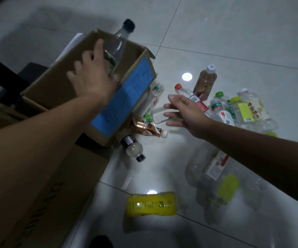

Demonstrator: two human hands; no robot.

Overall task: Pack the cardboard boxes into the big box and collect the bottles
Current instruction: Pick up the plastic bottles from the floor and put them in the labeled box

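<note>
The left hand [91, 76], fingers splayed, lies against a clear, dark-capped bottle [120, 42] over the open cardboard box [55, 86], grip unclear, while the right hand [184, 111] hovers loose-fingered above crumpled plastic bottles [221, 111] on glossy floor [234, 42].

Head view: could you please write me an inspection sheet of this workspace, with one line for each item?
Surface: glossy grey tiled floor with lamp reflections.
Job's things: open cardboard box with a blue label; larger cardboard box at the lower left; many plastic bottles lying scattered on the floor; a clear black-capped bottle tilted above the open box.
Clutter: white sheet behind the open box.
Hands: left hand at the black-capped bottle, its grip hidden; right hand open, fingers spread above the floor bottles, holding nothing.
Cables: nothing seen.
Surroundings: dark furniture at the left edge.
</note>
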